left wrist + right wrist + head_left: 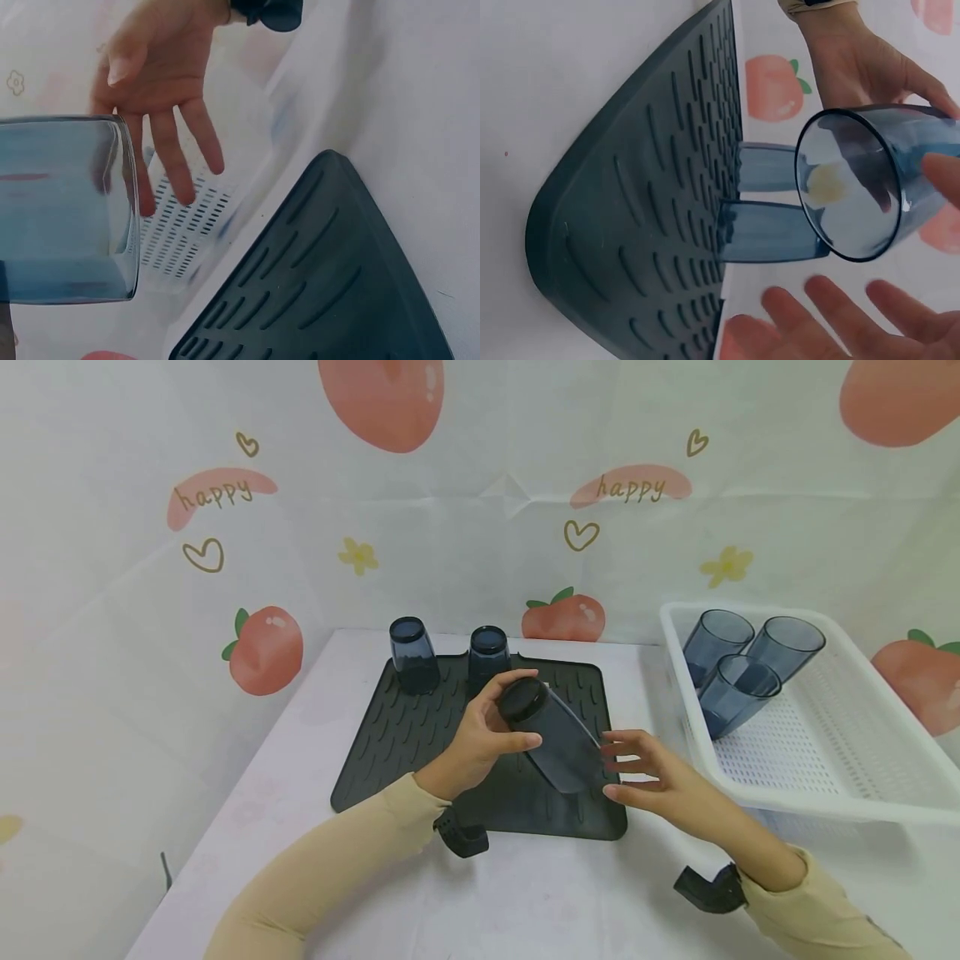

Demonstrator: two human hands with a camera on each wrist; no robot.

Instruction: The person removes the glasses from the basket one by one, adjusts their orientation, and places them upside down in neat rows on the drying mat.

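Observation:
A blue tinted drinking glass [561,739] hangs tilted above the black ribbed drying mat [420,735], its base up and to the left. My left hand [483,731] grips it near the base, thumb on one side and fingers on the other. Beside the rim is my right hand [641,772], fingers spread and relaxed. In the right wrist view the glass [922,176] shows its rim, with the right fingers [832,315] apart from it. Two more glasses stand upside down on the mat, one at the back left [414,656] and one behind my left hand [487,656].
A white perforated basket [825,806] stands on the right of the white table [525,893]. Three blue glasses [738,689] lean mouth up at its left end. Behind the table hangs a fruit-patterned cloth [465,527].

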